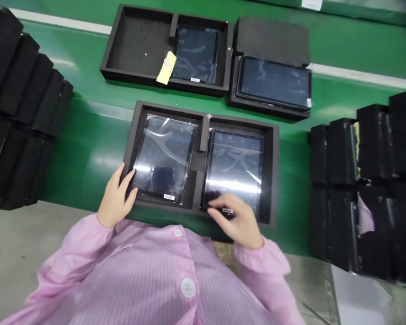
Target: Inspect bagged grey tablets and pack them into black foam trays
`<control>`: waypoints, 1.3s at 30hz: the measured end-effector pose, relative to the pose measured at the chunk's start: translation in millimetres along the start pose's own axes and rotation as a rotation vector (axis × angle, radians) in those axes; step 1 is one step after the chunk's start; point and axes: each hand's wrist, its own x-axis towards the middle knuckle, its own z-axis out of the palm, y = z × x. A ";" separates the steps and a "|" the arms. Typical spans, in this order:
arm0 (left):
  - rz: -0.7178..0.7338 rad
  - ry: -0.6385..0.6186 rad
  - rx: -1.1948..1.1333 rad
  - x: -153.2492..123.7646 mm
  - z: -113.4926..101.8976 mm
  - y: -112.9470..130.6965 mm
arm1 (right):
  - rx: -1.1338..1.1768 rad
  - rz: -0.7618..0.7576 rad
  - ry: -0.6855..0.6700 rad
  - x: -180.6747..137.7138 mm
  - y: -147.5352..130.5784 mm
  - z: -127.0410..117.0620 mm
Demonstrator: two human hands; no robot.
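Lying beside left hand [117, 198], one tablet [165, 153], partly under right hand [237, 219], second tablet [235, 164]

left hand [117, 201]: fingers spread, thumb apart, back upward | left forearm [69, 255]: pink-sleeved, slanting inward | right hand [237, 221]: fingers curved, thumb tip just short of index tip | right forearm [267, 275]: pink-sleeved, slanting inward

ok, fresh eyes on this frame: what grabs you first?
First, the white glare across the right tablet in the near tray. Next, the yellow slip at the near rim of the far left tray. Then the black stacks at both frame edges: left stack, right stack.
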 end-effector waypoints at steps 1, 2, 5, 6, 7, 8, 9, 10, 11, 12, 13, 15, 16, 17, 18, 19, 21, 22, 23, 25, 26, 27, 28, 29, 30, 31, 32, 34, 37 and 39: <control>-0.030 0.050 -0.040 -7.3 5.5 2.2 | -0.030 -0.041 0.013 21.9 -1.5 -2.1; -0.059 0.098 -0.078 -11.9 9.7 4.2 | -0.094 -0.094 0.034 46.8 -1.6 -2.2; -0.149 0.174 -0.160 -13.8 14.4 7.5 | -0.239 -0.187 0.083 127.6 5.7 9.5; -0.185 0.162 -0.170 -12.0 14.0 7.2 | -0.301 -0.153 0.100 151.6 9.3 15.9; -0.222 0.137 -0.171 -9.6 12.9 6.5 | -0.366 -0.087 0.106 172.0 12.6 22.4; -0.257 0.106 -0.165 -6.8 11.4 5.3 | -0.420 -0.023 0.108 188.2 15.6 28.3; -0.288 0.071 -0.157 -4.0 9.7 3.9 | -0.461 0.036 0.107 199.9 18.0 33.0; -0.313 0.037 -0.151 -1.2 7.8 2.5 | -0.484 0.079 0.102 207.4 20.1 36.2; -0.331 0.007 -0.148 1.4 6.0 1.1 | -0.487 0.102 0.097 211.4 21.9 37.8; -0.340 -0.020 -0.151 3.8 4.3 -0.1 | -0.475 0.111 0.096 212.7 23.4 38.0; -0.342 -0.044 -0.158 5.9 2.8 -1.1 | -0.452 0.116 0.097 212.3 24.6 37.2; -0.337 -0.092 -0.170 9.4 0.0 -2.6 | -0.401 0.117 0.109 208.4 24.7 34.4; -0.336 -0.117 -0.175 10.7 -1.4 -3.2 | -0.380 0.110 0.119 205.7 22.7 32.8; -0.337 -0.142 -0.178 11.9 -2.7 -3.8 | -0.361 0.092 0.118 202.4 18.7 31.2; -0.340 -0.167 -0.180 13.0 -4.1 -4.3 | -0.340 0.067 0.100 198.4 12.7 29.2; -0.343 -0.191 -0.181 13.9 -5.4 -4.8 | -0.310 0.042 0.061 193.5 4.7 26.4; -0.348 -0.231 -0.185 15.3 -8.1 -5.7 | -0.200 0.013 -0.096 181.2 -15.7 16.6; -0.350 -0.245 -0.188 15.9 -9.4 -6.1 | -0.116 0.018 -0.211 174.0 -26.3 9.3; -0.352 -0.257 -0.192 16.3 -10.4 -6.4 | -0.012 0.023 -0.355 166.6 -35.9 0.4; -0.355 -0.276 -0.201 16.9 -12.0 -6.7 | 0.202 0.027 -0.683 152.3 -48.6 -19.6; -0.357 -0.284 -0.205 16.9 -12.4 -6.7 | 0.298 0.028 -0.841 145.9 -50.9 -29.4; -0.361 -0.291 -0.207 16.9 -12.5 -6.7 | 0.382 0.033 -0.976 140.0 -50.5 -38.4; -0.365 -0.295 -0.208 16.8 -12.5 -6.6 | 0.453 0.040 -1.079 134.8 -47.9 -46.0; -0.368 -0.298 -0.209 16.6 -12.2 -6.6 | 0.519 0.048 -1.139 130.1 -43.8 -52.1; -0.370 -0.296 -0.208 16.3 -11.9 -6.6 | 0.583 0.057 -1.162 125.9 -38.9 -56.5; -0.370 -0.292 -0.207 15.9 -11.5 -6.7 | 0.649 0.064 -1.162 122.3 -33.9 -59.4; -0.370 -0.286 -0.205 15.5 -11.2 -6.8 | 0.711 0.070 -1.151 119.4 -29.5 -61.0; -0.373 -0.279 -0.196 14.8 -11.0 -7.5 | 0.792 0.086 -1.141 116.1 -23.3 -61.6; -0.374 -0.280 -0.177 14.4 -12.2 -9.2 | 0.787 0.101 -1.188 118.3 -21.4 -59.3; -0.363 -0.279 -0.165 15.4 -13.5 -10.5 | 0.715 0.151 -1.124 124.6 -23.7 -57.1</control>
